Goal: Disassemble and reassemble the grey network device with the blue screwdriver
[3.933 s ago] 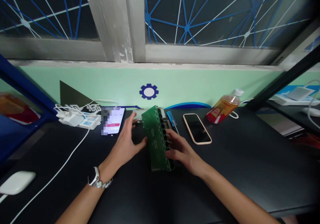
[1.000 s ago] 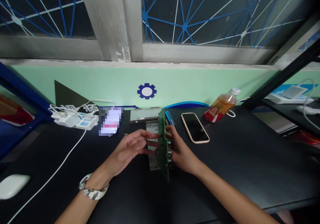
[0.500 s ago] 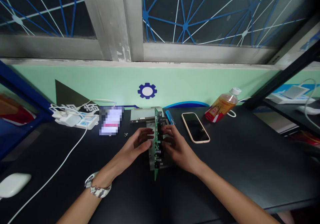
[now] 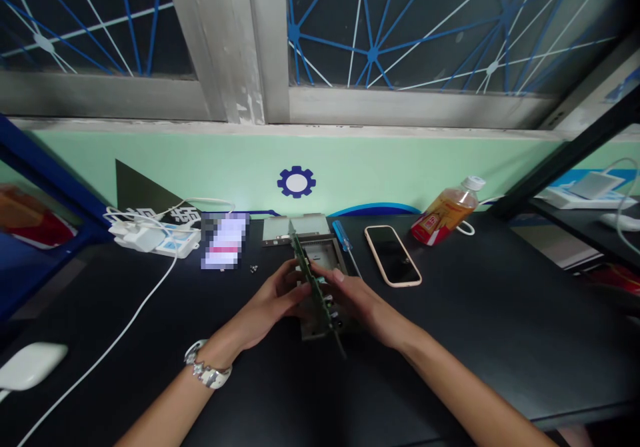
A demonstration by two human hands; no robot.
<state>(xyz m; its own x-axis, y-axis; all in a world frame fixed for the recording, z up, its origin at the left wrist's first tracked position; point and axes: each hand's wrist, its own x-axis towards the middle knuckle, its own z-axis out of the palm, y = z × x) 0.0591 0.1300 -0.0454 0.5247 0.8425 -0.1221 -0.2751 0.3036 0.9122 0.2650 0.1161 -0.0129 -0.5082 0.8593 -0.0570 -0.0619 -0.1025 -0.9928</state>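
Note:
A green circuit board (image 4: pixel 316 292) stands on edge, tilted, over an open metal case (image 4: pixel 327 254). My left hand (image 4: pixel 277 294) grips the board from its left side, thumb against its face. On the other side, my right hand (image 4: pixel 353 294) has its fingers against the board; its lower fingers are hidden. Behind the case lies a flat metal cover (image 4: pixel 310 224). A blue-handled screwdriver (image 4: pixel 343 237) rests just right of the case, its shaft pointing toward my right hand. Several small screws (image 4: pixel 254 269) lie left of the case.
On the right are a phone in a pale case (image 4: pixel 393 255) and a leaning drink bottle (image 4: pixel 447 212). Left stand a blurred lit screen (image 4: pixel 225 242), a power strip with chargers (image 4: pixel 183 241), a white cable and a white mouse-like object (image 4: pixel 35 366).
The board has turned and tilted, its near end swinging right. Both hands moved with it, the right one flatter. More of the case's inside and the screwdriver shows.

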